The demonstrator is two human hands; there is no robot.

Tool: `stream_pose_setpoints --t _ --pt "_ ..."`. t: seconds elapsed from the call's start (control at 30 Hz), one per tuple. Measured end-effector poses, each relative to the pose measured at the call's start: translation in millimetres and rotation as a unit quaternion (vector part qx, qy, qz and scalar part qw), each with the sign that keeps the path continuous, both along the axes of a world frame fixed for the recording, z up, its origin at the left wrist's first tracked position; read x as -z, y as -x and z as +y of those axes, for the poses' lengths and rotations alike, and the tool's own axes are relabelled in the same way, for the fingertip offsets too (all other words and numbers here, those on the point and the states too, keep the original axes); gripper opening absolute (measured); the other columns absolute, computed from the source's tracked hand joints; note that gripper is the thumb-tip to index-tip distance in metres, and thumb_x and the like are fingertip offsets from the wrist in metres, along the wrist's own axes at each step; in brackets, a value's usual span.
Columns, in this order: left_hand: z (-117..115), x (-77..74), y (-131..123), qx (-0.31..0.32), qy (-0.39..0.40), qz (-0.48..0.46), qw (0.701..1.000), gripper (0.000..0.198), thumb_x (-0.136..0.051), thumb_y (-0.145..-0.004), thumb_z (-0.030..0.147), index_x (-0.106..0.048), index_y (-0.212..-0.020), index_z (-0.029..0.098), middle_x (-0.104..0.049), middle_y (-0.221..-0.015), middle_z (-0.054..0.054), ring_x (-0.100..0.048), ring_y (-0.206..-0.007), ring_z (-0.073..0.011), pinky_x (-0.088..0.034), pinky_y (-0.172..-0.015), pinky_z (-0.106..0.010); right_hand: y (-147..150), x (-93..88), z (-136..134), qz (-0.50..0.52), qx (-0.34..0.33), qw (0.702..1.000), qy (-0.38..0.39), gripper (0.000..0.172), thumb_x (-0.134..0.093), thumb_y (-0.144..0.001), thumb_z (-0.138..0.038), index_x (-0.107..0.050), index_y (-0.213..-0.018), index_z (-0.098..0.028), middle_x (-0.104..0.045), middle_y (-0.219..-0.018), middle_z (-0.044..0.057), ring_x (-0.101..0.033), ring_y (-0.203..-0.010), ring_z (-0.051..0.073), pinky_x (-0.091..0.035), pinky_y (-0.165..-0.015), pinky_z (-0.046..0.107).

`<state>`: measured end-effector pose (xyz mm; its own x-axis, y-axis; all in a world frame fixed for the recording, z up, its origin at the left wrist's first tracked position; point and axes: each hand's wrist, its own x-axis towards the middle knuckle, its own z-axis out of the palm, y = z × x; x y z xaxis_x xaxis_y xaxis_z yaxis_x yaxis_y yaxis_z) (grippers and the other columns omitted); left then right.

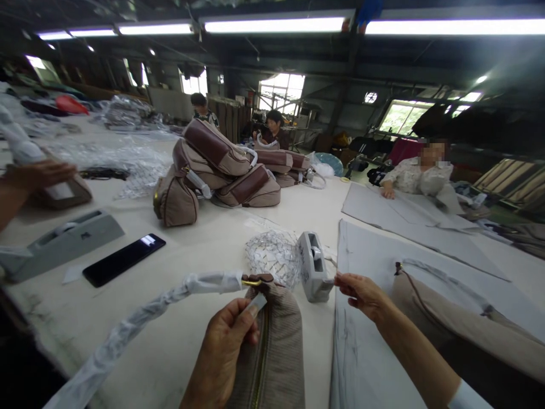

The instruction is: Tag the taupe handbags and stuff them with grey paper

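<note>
My left hand (225, 341) is closed around the top of a beige handbag (275, 352) with a gold zipper, thumb and finger pinching a small white piece of tape by the zipper end. The bag's handle (170, 301) is wrapped in clear plastic and stretches off to the left. My right hand (361, 292) reaches to a grey tape dispenser (313, 264), its fingers pinched at the dispenser's cutting edge; what they hold is too small to see. A wad of netted plastic wrap (272, 258) lies just behind the bag.
A black phone (123, 258) and a second grey tape dispenser (59, 241) lie at left, near another person's hand (40, 173). Several brown and beige bags (213, 170) are piled mid-table. Grey cardboard sheets (404, 250) lie at right, another bag (460, 318) on them. People sit across the table.
</note>
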<state>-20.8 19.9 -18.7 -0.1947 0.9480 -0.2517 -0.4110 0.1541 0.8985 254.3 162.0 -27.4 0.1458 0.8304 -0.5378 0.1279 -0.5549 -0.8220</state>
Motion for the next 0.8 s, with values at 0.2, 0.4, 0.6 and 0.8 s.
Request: stream_pose_setpoints --t 0.2,0.4,0.6,0.8 --pt "-1 3.9 -1 -0.005 -0.007 0.024 1.000 0.031 -0.065 -0.070 0.044 -0.058 -0.075 0.015 -0.050 -0.050 0.005 -0.049 -0.054 -0.0092 -0.039 -0.057 -0.018 14 47.9 -24 0.021 0.050 0.998 0.044 0.017 -0.066 -0.068 -0.026 -0.053 -0.065 -0.015 -0.058 -0.062 -0.001 -0.045 -0.046 0.005 -0.030 -0.046 0.018" --pt "-7 4.7 -7 -0.060 -0.023 0.255 0.965 0.022 -0.056 -0.077 0.039 -0.058 -0.077 0.018 -0.053 -0.056 0.004 -0.049 -0.051 -0.0103 -0.039 -0.050 -0.019 23 41.6 -53 0.039 0.024 0.999 0.010 0.026 -0.073 -0.063 -0.032 -0.053 -0.065 -0.015 -0.058 -0.066 -0.001 -0.043 -0.050 0.005 -0.027 -0.044 0.017" --pt "-2 5.4 -28 -0.218 -0.214 0.560 0.770 0.013 -0.049 -0.081 0.017 -0.057 -0.071 0.018 -0.059 -0.058 0.000 -0.055 -0.051 -0.0123 -0.040 -0.051 -0.021 59 -84.4 -74 0.124 -0.309 0.943 0.033 0.036 -0.071 -0.068 -0.043 -0.052 -0.064 -0.013 -0.056 -0.058 -0.001 -0.035 -0.044 0.002 -0.021 -0.043 0.017" --pt "-1 1.5 -44 -0.272 -0.281 0.576 0.718 0.016 -0.046 -0.086 0.016 -0.055 -0.073 0.017 -0.059 -0.058 0.000 -0.057 -0.052 -0.0134 -0.043 -0.052 -0.023 119 -127.1 -67 -0.003 -0.452 0.890 0.060 0.032 -0.067 -0.070 -0.041 -0.056 -0.063 -0.012 -0.058 -0.061 0.002 -0.039 -0.046 0.004 -0.025 -0.041 0.017"
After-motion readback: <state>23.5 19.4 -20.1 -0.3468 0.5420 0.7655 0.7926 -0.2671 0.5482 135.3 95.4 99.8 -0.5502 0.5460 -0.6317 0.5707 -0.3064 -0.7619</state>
